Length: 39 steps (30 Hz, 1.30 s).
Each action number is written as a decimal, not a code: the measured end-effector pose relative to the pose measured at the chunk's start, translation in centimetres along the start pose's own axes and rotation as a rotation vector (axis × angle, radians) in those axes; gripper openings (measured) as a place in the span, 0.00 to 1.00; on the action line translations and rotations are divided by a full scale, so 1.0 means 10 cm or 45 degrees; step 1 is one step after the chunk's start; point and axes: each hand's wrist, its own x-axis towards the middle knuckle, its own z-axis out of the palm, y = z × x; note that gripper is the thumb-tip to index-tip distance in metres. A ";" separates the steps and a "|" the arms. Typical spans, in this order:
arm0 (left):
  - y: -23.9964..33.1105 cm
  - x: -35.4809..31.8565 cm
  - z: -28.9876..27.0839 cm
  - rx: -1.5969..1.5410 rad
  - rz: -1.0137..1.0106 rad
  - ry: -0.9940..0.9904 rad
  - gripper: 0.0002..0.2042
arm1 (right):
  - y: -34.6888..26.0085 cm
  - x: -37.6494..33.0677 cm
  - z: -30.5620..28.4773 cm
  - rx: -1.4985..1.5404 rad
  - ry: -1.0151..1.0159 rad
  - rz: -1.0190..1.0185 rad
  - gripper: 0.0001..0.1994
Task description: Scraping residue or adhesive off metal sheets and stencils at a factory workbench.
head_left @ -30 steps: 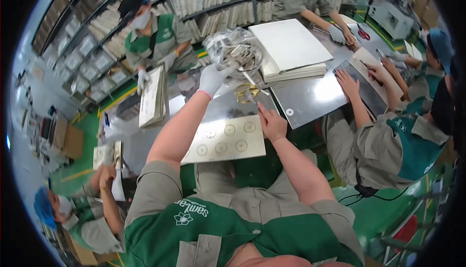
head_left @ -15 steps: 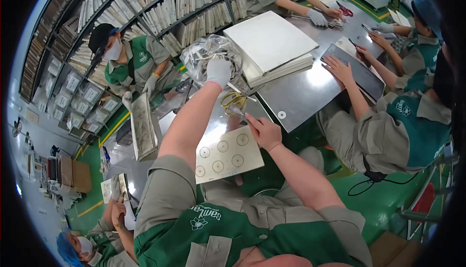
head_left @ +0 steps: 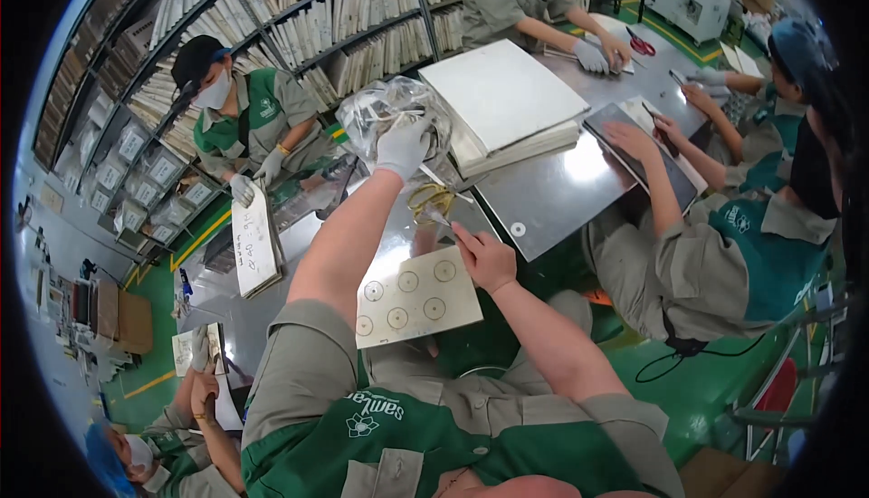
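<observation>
My left hand (head_left: 403,145), in a white glove, reaches to a clear plastic bag (head_left: 376,113) holding tangled, pale strip-like pieces. Its fingers are largely hidden against the bag. Bare and closed, my right hand (head_left: 486,256) grips a small item with a shiny, pointed end; I cannot make out its kind. Close beyond that end lie yellow-handled scissors (head_left: 431,201). A cream board (head_left: 421,303) with several ringed circles, each with a centre dot, sits below my hands at the near table edge.
Right of the bag stands a stack of thick white boards (head_left: 507,100) on the metal table (head_left: 543,199). Co-workers handle boards around it; one at left holds a white board (head_left: 256,243). Red-handled scissors (head_left: 642,43) lie at the far side. Shelves (head_left: 353,27) hold upright boards behind.
My left hand has shifted slightly at the bag. The left co-worker's board has turned to show its written face. The whole view has shifted a little.
</observation>
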 end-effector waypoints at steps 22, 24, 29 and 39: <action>-0.46 -3.36 -2.43 -1.138 -1.317 1.074 0.18 | 0.05 0.05 0.10 0.132 -0.038 0.117 0.20; 0.06 -3.59 -2.02 -0.826 -1.456 0.779 0.19 | 0.24 -0.06 0.08 0.385 -0.025 0.247 0.20; 0.36 -4.17 -1.65 -0.931 -1.336 0.636 0.26 | 0.02 -0.77 -0.63 1.144 -0.135 0.815 0.21; -0.16 -4.06 -1.25 0.210 -1.184 0.051 0.31 | 0.45 -2.57 -1.15 0.626 -0.203 0.987 0.12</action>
